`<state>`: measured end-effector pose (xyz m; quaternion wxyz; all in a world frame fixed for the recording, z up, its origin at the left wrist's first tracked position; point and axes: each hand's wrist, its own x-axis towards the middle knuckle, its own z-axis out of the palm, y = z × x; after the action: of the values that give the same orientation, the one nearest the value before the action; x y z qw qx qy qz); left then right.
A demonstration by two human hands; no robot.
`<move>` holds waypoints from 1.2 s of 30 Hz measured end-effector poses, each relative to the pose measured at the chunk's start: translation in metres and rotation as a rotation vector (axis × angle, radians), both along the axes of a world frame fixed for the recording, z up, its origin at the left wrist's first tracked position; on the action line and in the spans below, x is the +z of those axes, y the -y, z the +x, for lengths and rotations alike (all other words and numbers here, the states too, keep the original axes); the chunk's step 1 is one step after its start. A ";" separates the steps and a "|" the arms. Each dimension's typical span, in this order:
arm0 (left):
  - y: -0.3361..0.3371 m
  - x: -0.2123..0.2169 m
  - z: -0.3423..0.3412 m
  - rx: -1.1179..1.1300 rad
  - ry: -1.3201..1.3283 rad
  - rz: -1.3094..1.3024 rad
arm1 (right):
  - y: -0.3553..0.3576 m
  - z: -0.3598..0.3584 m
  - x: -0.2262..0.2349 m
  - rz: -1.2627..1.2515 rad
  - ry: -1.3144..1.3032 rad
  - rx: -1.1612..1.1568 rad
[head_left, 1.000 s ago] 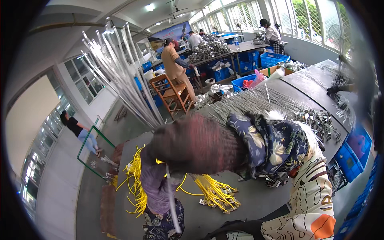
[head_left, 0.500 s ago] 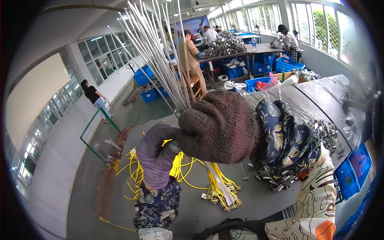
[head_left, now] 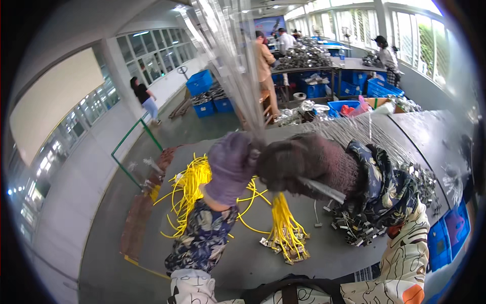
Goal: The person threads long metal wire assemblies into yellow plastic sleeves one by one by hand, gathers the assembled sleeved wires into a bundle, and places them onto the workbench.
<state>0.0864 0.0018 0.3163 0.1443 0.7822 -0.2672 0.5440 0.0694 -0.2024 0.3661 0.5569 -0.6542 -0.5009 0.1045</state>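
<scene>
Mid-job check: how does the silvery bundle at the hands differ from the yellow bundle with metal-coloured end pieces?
Pose: the silvery bundle rises from between the left hand and right hand, while the yellow bundle lies on the table.
Extent: the silvery bundle runs up to the picture's top edge; the yellow bundle's near ends are in view.
Sharpness: the silvery bundle looks blurred, the yellow bundle fairly crisp.
Both gather many thin strands.

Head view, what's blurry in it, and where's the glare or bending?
In the head view, the left hand, right hand and pale bundle are blurred; in the same view, windows at upper right glare white, yellow cables look fairly sharp, and the pale panel at left has bowed edges.
</scene>
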 end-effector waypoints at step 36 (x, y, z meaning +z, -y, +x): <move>-0.004 0.009 -0.078 -0.320 -0.407 -0.198 | -0.011 -0.005 0.009 0.016 0.781 -0.089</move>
<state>0.0086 0.0058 0.3256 0.3548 0.8053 -0.2985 0.3695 0.0645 -0.1915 0.3752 0.3333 -0.6615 -0.6472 -0.1803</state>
